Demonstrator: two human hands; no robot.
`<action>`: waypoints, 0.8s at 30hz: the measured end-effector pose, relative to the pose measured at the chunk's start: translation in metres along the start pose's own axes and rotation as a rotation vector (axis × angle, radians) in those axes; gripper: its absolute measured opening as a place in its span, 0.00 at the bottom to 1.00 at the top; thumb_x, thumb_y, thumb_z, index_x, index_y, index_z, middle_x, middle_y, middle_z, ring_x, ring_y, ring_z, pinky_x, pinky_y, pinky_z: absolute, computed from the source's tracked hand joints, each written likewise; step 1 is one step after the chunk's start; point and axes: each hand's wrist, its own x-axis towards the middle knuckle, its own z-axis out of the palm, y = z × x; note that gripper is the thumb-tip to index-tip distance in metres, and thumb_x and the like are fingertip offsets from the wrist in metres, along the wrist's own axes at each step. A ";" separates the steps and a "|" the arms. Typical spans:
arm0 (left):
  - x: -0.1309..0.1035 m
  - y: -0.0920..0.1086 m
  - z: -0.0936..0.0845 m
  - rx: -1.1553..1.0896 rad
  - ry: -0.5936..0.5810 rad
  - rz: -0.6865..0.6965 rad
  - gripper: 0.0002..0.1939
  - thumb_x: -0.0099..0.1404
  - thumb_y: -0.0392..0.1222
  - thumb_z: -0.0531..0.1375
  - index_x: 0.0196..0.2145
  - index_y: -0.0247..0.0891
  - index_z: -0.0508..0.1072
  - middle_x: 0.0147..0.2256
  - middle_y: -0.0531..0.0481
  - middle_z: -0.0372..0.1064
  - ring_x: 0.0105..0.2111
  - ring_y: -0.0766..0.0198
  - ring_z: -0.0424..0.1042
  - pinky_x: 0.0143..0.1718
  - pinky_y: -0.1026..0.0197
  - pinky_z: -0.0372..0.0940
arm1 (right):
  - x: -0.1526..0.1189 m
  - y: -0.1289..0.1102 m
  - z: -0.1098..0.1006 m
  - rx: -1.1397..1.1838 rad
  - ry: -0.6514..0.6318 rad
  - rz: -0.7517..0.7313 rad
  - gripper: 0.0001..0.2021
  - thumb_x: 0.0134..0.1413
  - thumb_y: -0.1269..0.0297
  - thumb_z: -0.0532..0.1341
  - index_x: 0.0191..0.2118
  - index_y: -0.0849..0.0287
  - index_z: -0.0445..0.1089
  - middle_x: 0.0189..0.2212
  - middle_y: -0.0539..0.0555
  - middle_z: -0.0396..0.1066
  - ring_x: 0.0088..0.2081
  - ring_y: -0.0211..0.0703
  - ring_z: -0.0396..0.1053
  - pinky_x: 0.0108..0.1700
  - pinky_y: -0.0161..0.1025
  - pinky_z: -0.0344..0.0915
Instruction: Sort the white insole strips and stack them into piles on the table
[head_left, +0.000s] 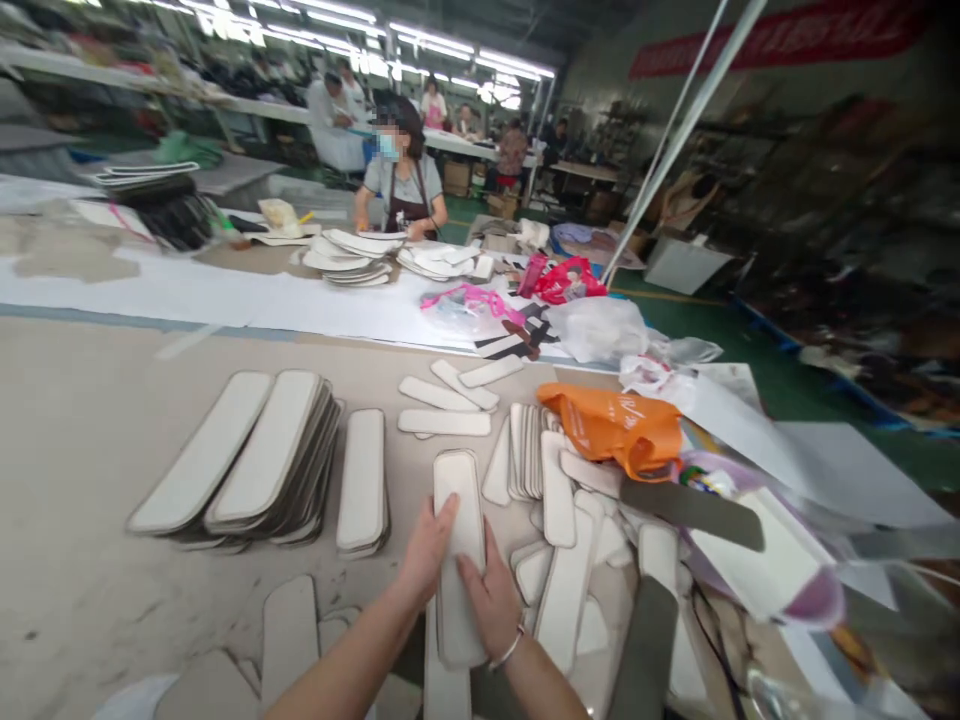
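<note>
A long pale panel with rounded corners and a darker edge (459, 625) lies between my two hands, its long side pointing away from me. My left hand (426, 548) grips its left edge, with the thumb on top. On the right edge, lower down, my right hand (493, 598) holds it with the thumb on the upper face; a bracelet circles that wrist. The fingers under the panel are hidden. Left of my hands is a small stack of similar panels (361, 480), and beyond it larger stacked panels (262, 450). Loose panels (566, 590) lie jumbled to the right.
More strips (444, 422) lie ahead, beside a row of panels on edge (527, 450). An orange bag (619, 425) and a purple tray (817, 600) stand to the right. Across the table a masked co-worker (405, 180) is behind white stacks (352, 255). A slanted pole (667, 150) rises at right.
</note>
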 end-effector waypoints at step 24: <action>0.076 0.015 -0.155 0.408 0.368 0.390 0.33 0.62 0.53 0.52 0.60 0.31 0.58 0.61 0.38 0.55 0.61 0.56 0.53 0.62 0.56 0.45 | 0.134 -0.033 0.167 -0.060 -0.020 -0.005 0.18 0.50 0.55 0.60 0.44 0.61 0.72 0.41 0.61 0.66 0.49 0.53 0.63 0.56 0.47 0.58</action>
